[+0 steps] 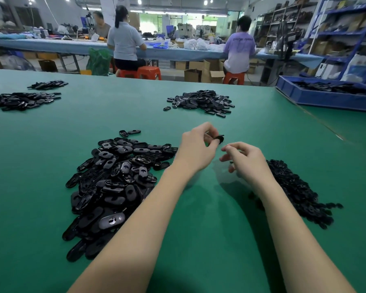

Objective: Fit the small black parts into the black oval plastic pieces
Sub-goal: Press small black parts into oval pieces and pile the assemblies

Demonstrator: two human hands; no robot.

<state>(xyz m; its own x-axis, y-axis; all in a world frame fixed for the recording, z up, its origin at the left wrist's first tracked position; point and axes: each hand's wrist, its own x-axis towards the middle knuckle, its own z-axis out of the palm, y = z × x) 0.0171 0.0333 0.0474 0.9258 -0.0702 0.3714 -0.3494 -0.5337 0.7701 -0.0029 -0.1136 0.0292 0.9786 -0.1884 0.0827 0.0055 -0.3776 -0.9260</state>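
While our left hand (195,148) hangs raised over the green table (199,218), its fingers curl around a black oval plastic piece (219,138), which juts out beyond the fingertips on the side towards our right hand; our right hand (244,158) sits just beside it, a little nearer to us, with thumb and forefinger drawn together, and something small and dark shows under the fingers, though we cannot tell whether it is one of the small black parts or whether it is truly pinched; to the outside of the left forearm lies the big heap of oval pieces (114,182), glossy shells lying every way, some showing a hole in the middle; to the outside of the right wrist and forearm spreads the heap of small black parts (298,191), close against the arm; well beyond both hands sits another pile of oval pieces (201,101); far off past the left hand lie two more dark piles (23,100); beyond the right hand stands a blue tray (325,98) holding black parts.
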